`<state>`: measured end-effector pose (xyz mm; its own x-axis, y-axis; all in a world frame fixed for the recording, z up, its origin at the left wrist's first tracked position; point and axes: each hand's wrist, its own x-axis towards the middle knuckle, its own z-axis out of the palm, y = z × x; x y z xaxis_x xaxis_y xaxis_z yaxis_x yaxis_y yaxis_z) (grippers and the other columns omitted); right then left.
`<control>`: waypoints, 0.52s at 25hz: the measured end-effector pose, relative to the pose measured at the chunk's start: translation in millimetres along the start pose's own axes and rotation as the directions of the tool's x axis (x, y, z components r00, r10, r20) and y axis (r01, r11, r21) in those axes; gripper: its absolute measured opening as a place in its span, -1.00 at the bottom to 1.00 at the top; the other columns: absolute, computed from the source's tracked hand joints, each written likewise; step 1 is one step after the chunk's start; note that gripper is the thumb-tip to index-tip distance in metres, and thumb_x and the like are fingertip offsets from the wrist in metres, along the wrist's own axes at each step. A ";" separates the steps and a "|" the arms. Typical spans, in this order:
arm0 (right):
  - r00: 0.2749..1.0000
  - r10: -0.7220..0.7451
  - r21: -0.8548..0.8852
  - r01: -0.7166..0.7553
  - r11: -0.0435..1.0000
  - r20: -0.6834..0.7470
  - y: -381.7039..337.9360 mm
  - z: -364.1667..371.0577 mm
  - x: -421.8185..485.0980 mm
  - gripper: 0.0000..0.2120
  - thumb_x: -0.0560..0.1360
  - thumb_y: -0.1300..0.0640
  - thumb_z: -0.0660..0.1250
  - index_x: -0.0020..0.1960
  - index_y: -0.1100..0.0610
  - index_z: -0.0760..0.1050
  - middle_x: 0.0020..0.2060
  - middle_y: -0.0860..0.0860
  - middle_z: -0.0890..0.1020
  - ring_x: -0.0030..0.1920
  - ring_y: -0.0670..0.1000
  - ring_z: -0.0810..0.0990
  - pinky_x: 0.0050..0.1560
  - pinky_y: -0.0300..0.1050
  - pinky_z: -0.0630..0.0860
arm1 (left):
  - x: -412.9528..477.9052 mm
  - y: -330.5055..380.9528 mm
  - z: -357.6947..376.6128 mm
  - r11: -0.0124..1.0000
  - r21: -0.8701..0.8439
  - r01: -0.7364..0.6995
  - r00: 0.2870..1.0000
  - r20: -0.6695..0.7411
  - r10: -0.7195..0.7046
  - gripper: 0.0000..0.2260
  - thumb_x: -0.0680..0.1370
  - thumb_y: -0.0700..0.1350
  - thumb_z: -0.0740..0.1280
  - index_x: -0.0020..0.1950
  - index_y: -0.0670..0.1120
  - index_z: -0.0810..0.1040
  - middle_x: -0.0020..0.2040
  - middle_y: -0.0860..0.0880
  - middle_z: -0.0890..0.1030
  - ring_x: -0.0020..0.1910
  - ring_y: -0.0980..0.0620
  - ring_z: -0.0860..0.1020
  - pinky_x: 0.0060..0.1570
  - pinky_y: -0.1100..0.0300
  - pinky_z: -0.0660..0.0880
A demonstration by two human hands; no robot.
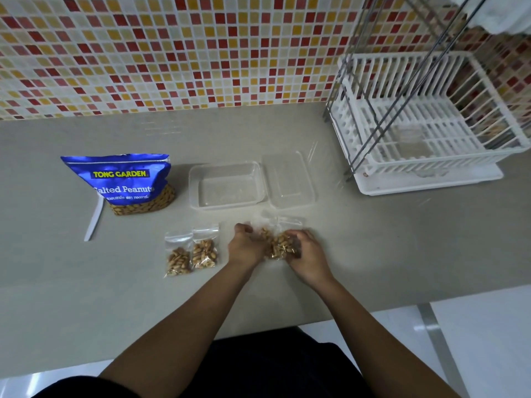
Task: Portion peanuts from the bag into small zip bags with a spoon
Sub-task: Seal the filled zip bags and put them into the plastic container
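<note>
A blue bag of salted peanuts (pixel 123 182) stands at the left of the counter, with a white spoon (pixel 94 219) lying beside it. Two small zip bags with peanuts (pixel 191 252) lie side by side in front of me. My left hand (pixel 247 244) and my right hand (pixel 306 249) both grip small zip bags of peanuts (pixel 280 244) just above the counter, to the right of those two. Clear plastic of the held bags sticks out behind my fingers. How many bags I hold is unclear.
A clear plastic container (pixel 227 185) and its lid (pixel 288 179) sit behind my hands. A white dish rack (pixel 416 124) with metal rods stands at the back right. The mosaic tiled wall (pixel 172 53) runs along the back. The counter edge (pixel 373 310) is near me.
</note>
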<state>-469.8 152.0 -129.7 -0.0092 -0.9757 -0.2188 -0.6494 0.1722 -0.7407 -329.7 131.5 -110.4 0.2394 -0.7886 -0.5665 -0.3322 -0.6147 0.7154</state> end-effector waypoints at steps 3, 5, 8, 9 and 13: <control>0.999 -0.026 0.037 0.026 0.999 -0.025 -1.8 -0.6 -2.3 -0.55 0.31 0.40 0.34 0.18 0.16 0.49 0.10 0.08 0.54 0.11 0.07 0.55 0.17 -0.13 0.49 | -0.4 -1.6 -0.4 0.994 -0.109 0.033 0.998 0.062 -0.027 -0.57 0.36 -0.24 0.42 0.10 -0.01 0.29 -0.03 -0.12 0.54 -0.07 -0.10 0.56 -0.06 0.06 0.56; 0.998 -0.024 0.081 0.028 0.996 -0.051 -6.4 -1.9 -3.8 -0.54 0.31 0.41 0.32 0.17 0.14 0.50 0.06 0.01 0.53 0.09 0.03 0.56 0.14 -0.18 0.49 | -1.8 -6.2 -1.5 0.985 -0.172 -0.014 0.997 0.078 0.028 -0.60 0.35 -0.23 0.43 0.12 -0.05 0.40 -0.01 -0.11 0.59 -0.06 -0.08 0.58 0.03 -0.04 0.57; 0.990 -0.037 0.204 0.064 0.977 -0.136 -16.1 -4.3 -0.2 -0.50 0.29 0.47 0.27 0.15 0.09 0.50 0.05 -0.08 0.53 0.09 -0.01 0.57 0.14 -0.07 0.53 | -5.7 -5.1 -14.3 0.954 -0.268 -0.135 0.976 0.128 0.175 -0.79 0.36 -0.17 0.44 -0.03 -0.02 0.59 -0.16 -0.04 0.66 -0.18 -0.04 0.61 0.01 -0.07 0.57; 0.986 -0.043 0.268 0.085 0.960 -0.158 -22.0 -6.5 3.4 -0.48 0.30 0.48 0.25 0.15 0.05 0.50 0.07 -0.07 0.54 0.10 -0.01 0.57 0.13 -0.05 0.54 | -5.7 0.5 -20.4 0.931 -0.322 -0.174 0.963 0.141 0.229 -0.81 0.38 -0.18 0.44 -0.02 -0.04 0.61 -0.13 -0.06 0.68 -0.14 -0.07 0.63 0.02 -0.05 0.56; 0.985 -0.139 0.412 0.170 0.895 -0.104 -63.7 -8.8 44.1 -0.50 0.38 0.44 0.24 0.14 -0.07 0.44 0.14 0.02 0.56 0.14 0.03 0.57 0.15 -0.12 0.52 | 11.7 37.7 -53.8 0.831 -0.485 -0.273 0.935 0.069 0.347 -0.76 0.43 -0.26 0.37 0.09 -0.18 0.56 0.04 -0.25 0.63 -0.01 -0.16 0.59 0.05 -0.06 0.52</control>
<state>-435.5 96.8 -86.6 0.0028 -0.9989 -0.0464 -0.2693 0.0440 -0.9621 -290.4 98.2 -68.0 0.0458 -0.9499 -0.3093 0.1007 -0.3036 0.9475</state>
